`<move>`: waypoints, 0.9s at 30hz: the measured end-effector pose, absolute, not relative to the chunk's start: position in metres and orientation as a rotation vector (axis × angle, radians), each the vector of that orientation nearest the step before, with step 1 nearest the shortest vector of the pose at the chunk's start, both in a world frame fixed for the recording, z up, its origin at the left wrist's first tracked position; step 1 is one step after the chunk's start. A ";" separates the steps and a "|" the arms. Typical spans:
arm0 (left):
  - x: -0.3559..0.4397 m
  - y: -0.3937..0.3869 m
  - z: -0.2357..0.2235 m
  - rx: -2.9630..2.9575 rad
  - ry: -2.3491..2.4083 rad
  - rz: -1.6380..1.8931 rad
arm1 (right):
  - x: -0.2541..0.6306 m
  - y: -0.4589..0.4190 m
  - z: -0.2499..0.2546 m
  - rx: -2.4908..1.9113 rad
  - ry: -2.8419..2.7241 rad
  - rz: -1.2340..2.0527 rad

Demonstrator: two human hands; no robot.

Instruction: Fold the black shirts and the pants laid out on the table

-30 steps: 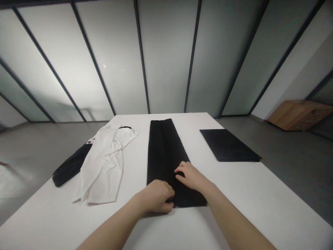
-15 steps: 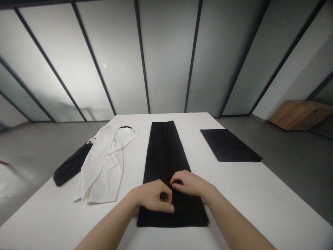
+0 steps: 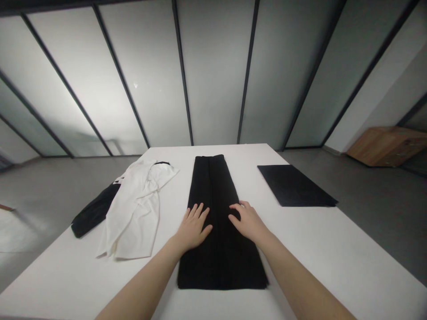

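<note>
A long, flat length of black fabric (image 3: 215, 186), creased down its middle, lay lengthwise on the white table (image 3: 333, 253). The left hand's (image 3: 191, 232) grip was spread over its left side; the right hand's (image 3: 249, 223) was loosely curled, thumb apart, at its right edge. Left, a rumpled white cloth garment (image 3: 140, 218) overlapped a black cloth garment (image 3: 96, 211) with markings I couldn't read; right lay a flat black cloth rectangle (image 3: 296, 186).

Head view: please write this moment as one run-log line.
left hand: spread over long black cloth; right hand: bent, at cloth's right edge; white garment: left side; folded dark cloth: right side
</note>
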State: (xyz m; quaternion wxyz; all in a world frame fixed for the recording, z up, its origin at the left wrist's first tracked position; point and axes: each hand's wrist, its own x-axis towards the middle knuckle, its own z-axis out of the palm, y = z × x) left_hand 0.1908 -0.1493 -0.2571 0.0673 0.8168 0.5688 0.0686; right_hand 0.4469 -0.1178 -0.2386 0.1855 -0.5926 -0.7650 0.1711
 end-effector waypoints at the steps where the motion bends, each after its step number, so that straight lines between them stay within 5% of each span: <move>1: 0.191 -0.149 -0.257 2.455 1.724 0.205 | 0.446 -0.118 -0.239 -1.671 -2.154 0.484; 6: 0.193 -0.146 -0.257 2.401 1.774 0.336 | 0.443 -0.121 -0.231 -1.639 -2.170 0.393; 15: 0.176 -0.126 -0.266 2.383 1.692 0.678 | 0.409 -0.163 -0.220 -0.680 -2.650 0.757; 27: 0.198 -0.097 -0.261 2.421 1.849 0.159 | 0.399 -0.173 -0.224 -0.718 -2.827 0.736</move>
